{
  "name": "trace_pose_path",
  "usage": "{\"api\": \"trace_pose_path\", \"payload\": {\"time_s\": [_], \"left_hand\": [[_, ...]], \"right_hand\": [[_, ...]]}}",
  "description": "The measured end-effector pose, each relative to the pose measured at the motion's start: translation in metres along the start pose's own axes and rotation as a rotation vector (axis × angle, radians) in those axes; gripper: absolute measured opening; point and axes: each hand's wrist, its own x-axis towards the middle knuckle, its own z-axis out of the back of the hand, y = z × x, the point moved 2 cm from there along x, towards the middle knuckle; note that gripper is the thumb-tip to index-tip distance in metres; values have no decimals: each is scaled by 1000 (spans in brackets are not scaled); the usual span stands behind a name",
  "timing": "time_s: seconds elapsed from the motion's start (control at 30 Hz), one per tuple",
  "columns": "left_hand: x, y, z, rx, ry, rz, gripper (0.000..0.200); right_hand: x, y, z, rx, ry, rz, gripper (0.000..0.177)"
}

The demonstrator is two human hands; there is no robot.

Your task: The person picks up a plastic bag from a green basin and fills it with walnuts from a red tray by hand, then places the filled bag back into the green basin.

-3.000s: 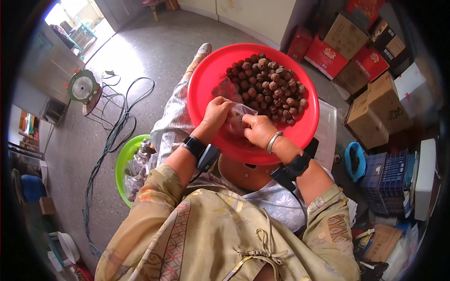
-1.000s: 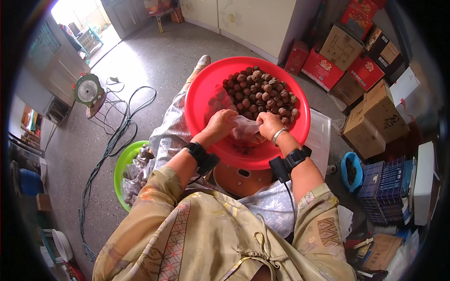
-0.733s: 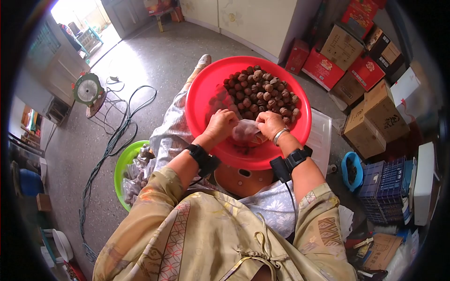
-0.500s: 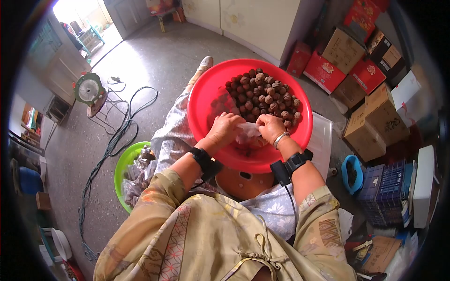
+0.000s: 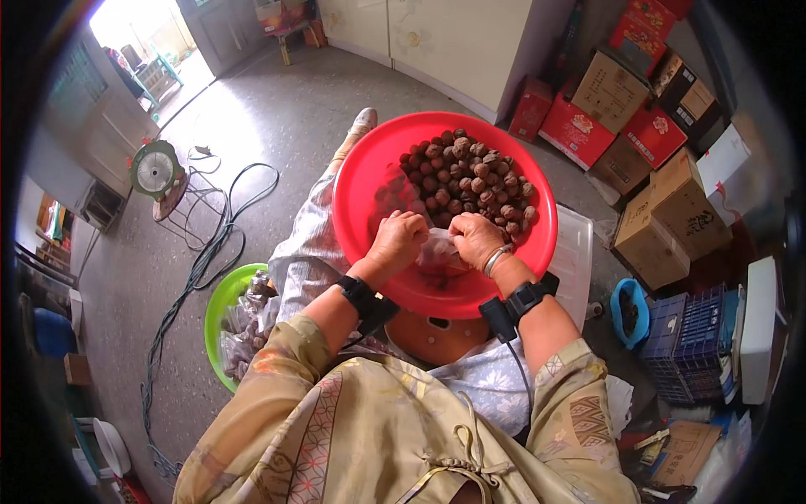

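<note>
A wide red plastic basin (image 5: pixel 357 197) sits in front of me, with a heap of brown walnuts (image 5: pixel 470 176) towards its far right side. Over the basin, both my hands are closed on a clear plastic bag (image 5: pixel 438 249). My left hand (image 5: pixel 398 241) pinches its left side, and my right hand (image 5: pixel 478 238) grips its right side. Beyond my left hand, some walnuts look hazy, as if seen through clear plastic. The fingertips are partly hidden behind the knuckles.
A green basin (image 5: pixel 215 315) with several filled plastic bags (image 5: pixel 249 323) stands at left. A fan (image 5: pixel 157 170) and a dark cable (image 5: pixel 220 231) are on the floor. Cardboard boxes (image 5: pixel 663 214), a blue bag (image 5: pixel 642 336) and a blue crate (image 5: pixel 684 340) are at right.
My right hand has come slightly closer to my left, and its fingers have turned on the bag's edge. The view has shifted a little. Both hands keep hold of the plastic bag.
</note>
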Motion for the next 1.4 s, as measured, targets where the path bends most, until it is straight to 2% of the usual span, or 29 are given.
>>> {"api": "trace_pose_path", "payload": {"time_s": [0.07,0.13,0.2,0.27,0.43,0.6,0.7,0.77,0.8,0.9,0.97,1.0,1.07,1.1,1.13,1.2,1.23,1.27,1.3,1.33,1.4], "left_hand": [[0,-8,4,-32,-101,-66,5],[0,-3,-1,-22,-60,-119,6],[-1,-4,-1,-12,-18,-170,8],[-1,-13,6,69,-47,-301,5],[-1,-12,5,109,-26,-287,4],[-1,-9,8,149,3,-288,3],[0,-9,5,1,-97,-241,1],[-1,-18,12,2,-38,-344,2],[0,-12,7,74,30,-328,6],[-4,-13,22,-21,-177,-276,6],[-2,-16,47,-86,-258,-248,4],[-4,-16,61,-97,-318,-261,3],[-8,-12,94,-260,-291,54,4],[-10,2,105,-486,-321,89,6],[-18,0,135,-463,-369,52,5],[-34,5,185,-626,-488,18,2],[-44,47,196,-641,-494,55,4],[-60,60,220,-748,-490,100,10],[-78,65,249,-569,-452,137,16],[-98,81,265,-763,-546,115,14],[-138,102,300,-478,-566,334,6]], "right_hand": [[0,-1,-2,-23,-19,2,4],[1,-2,-2,44,41,-88,3],[-1,0,0,55,38,-87,3],[-1,2,1,65,35,-85,4],[-2,-1,-1,-66,-18,110,7],[0,7,2,-34,-18,117,5],[1,6,6,6,-26,112,4],[2,9,10,81,-44,129,4],[5,6,6,109,-81,171,6],[7,21,17,275,-126,124,3],[8,30,25,284,-215,107,15],[8,37,31,298,-196,99,18],[8,32,27,417,-180,-9,20],[8,30,27,384,-162,-3,20],[8,26,26,351,-146,4,20],[8,15,18,322,-143,-2,20],[8,13,17,296,-139,1,19],[8,12,17,270,-133,1,18],[7,16,18,253,-144,10,17],[7,16,17,257,-138,13,17],[7,13,16,211,-141,23,17]]}}
